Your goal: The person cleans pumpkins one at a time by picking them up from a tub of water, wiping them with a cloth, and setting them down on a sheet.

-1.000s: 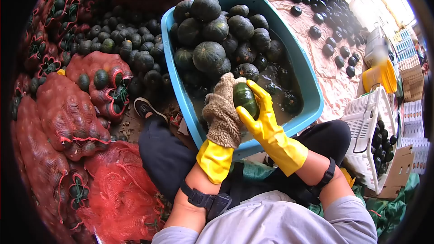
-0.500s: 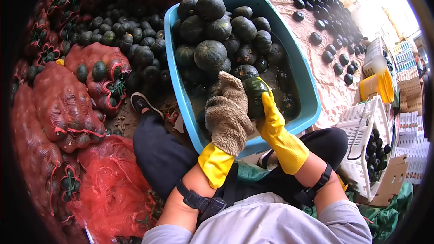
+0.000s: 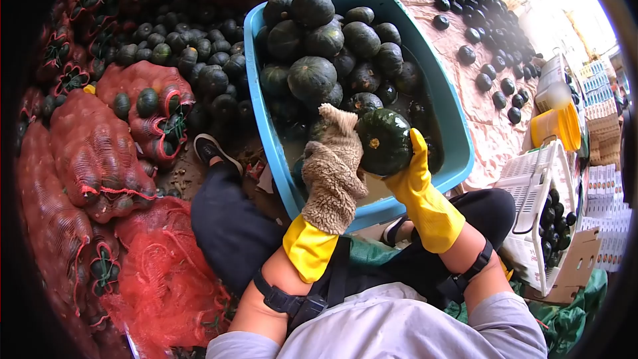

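A wet dark green squash (image 3: pixel 385 141) rests in my right hand (image 3: pixel 420 183), which wears a yellow rubber glove, thumb up along the squash's right side. My left hand (image 3: pixel 334 183) is covered by a brown fluffy cloth over a yellow glove and is beside the squash's left side; its fingers are hidden under the cloth. Both hands are over the near part of a blue tub (image 3: pixel 268 153). Murky water and a heap of dark green squashes (image 3: pixel 312 78) fill the tub.
Red mesh sacks (image 3: pixel 100 153) of squashes lie at the left, near a floor pile (image 3: pixel 212 81). More squashes (image 3: pixel 466 55) lie on a pinkish sheet (image 3: pixel 458 90) at the right. White crates (image 3: pixel 525 183) and a yellow bucket (image 3: pixel 557 127) stand at the far right.
The squash has turned so that its round stem spot faces up, and shows more fully. My right hand has moved slightly right and under it. The cloth-covered left hand has shifted a little.
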The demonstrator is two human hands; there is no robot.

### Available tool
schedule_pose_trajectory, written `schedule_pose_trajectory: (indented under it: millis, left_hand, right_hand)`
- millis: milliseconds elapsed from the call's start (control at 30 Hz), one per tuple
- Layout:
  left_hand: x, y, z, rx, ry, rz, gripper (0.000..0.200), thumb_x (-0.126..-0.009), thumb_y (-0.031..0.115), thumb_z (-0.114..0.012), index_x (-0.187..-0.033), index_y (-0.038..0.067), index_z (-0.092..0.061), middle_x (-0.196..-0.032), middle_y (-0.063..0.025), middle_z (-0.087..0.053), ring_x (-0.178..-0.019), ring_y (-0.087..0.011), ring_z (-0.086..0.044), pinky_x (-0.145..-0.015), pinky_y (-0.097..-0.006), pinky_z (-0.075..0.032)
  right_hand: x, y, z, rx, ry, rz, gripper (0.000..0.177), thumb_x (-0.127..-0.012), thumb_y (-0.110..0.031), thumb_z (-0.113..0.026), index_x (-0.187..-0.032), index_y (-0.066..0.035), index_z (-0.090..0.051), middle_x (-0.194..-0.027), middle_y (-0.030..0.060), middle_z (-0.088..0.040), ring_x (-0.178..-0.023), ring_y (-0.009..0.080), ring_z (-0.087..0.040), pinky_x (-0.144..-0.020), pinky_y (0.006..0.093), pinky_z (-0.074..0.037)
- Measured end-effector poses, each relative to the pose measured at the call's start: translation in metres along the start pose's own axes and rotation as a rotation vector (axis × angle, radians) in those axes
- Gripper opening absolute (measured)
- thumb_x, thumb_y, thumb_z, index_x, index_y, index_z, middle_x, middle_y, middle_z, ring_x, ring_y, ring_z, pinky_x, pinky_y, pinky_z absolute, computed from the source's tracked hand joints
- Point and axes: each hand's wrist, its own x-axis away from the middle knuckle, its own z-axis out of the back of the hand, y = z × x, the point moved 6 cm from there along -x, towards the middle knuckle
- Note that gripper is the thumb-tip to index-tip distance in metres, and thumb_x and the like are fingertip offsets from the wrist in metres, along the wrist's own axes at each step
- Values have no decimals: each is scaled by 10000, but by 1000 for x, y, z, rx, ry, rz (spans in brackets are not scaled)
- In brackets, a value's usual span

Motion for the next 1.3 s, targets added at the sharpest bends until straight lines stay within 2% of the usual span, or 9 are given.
schedule_pose_trajectory:
  millis: [233, 367, 567, 600, 733, 933, 1033, 1200, 1300]
  left_hand:
    - [-5, -1, 4, 53, 18, -17, 1025, -733, 238, -842, -1655, 118, -413, -1679, -131, -483, -1537, -334, -472, -1230, -409, -412]
    - [5, -3, 1, 71, 30, -9, 998, -745, 222, -824, -1653, 124, -422, -1682, -132, -483, -1536, -324, -475, -1227, -408, -411]
    - [5, -2, 0, 83, 32, -18, 960, -763, 197, -798, -1649, 134, -435, -1685, -135, -482, -1535, -310, -479, -1223, -406, -409]
    - [2, -1, 1, 88, 32, -24, 953, -766, 193, -793, -1648, 136, -437, -1686, -135, -482, -1535, -307, -480, -1222, -406, -409]
    - [-6, 0, 4, 98, 30, -34, 929, -778, 176, -776, -1646, 142, -445, -1688, -137, -482, -1534, -298, -483, -1219, -404, -408]
    - [5, -1, 0, 116, 54, -34, 894, -796, 151, -749, -1642, 152, -458, -1692, -139, -481, -1533, -283, -488, -1215, -402, -407]
    - [4, -2, 2, 136, 66, -37, 878, -805, 139, -736, -1640, 157, -464, -1694, -141, -481, -1532, -276, -490, -1213, -402, -406]
    - [-3, 14, 26, 58, -32, -85, 734, -786, 132, -776, -1474, 108, -520, -1475, -113, -586, -1367, -283, -592, -1139, -404, -452]
    - [-15, 35, 48, -125, -87, -143, 444, -823, 171, -776, -1229, 87, -618, -1216, -95, -660, -1202, -268, -657, -1021, -390, -529]
  right_hand:
    - [-3, 4, -4, -103, -134, 33, 740, -1071, -493, -641, -1632, -42, -469, -1604, 158, -572, -1496, 310, -531, -1327, 469, -318]
    - [-1, 9, 8, -65, 19, -13, 843, -1038, -665, -585, -1645, -90, -470, -1642, 143, -546, -1508, 336, -521, -1290, 550, -364]
    - [-5, 5, 1, -18, -33, -39, 862, -1034, -669, -598, -1654, -88, -448, -1630, 149, -556, -1480, 340, -551, -1272, 538, -395]
    - [-5, -1, -9, 143, -140, 80, 830, -1061, -611, -595, -1659, -59, -432, -1634, 152, -550, -1491, 333, -540, -1287, 512, -378]
    - [-3, 5, -11, -58, -175, 49, 671, -1104, -428, -601, -1624, -22, -482, -1594, 156, -585, -1473, 301, -559, -1304, 444, -350]
    - [3, 7, -1, -92, 40, -123, 861, -1028, -743, -530, -1635, -133, -501, -1627, 132, -566, -1506, 345, -527, -1270, 559, -397]
    - [3, 2, -9, -267, -154, -190, 895, -987, -816, -515, -1624, -187, -526, -1629, 131, -564, -1496, 370, -539, -1230, 618, -432]
    - [3, -1, -13, -285, -68, -175, 886, -985, -817, -520, -1597, -177, -547, -1628, 136, -550, -1489, 382, -538, -1207, 714, -430]
    - [2, 0, -19, -372, -133, -194, 784, -988, -626, -716, -1597, -171, -527, -1596, 172, -572, -1477, 376, -551, -1226, 646, -441]
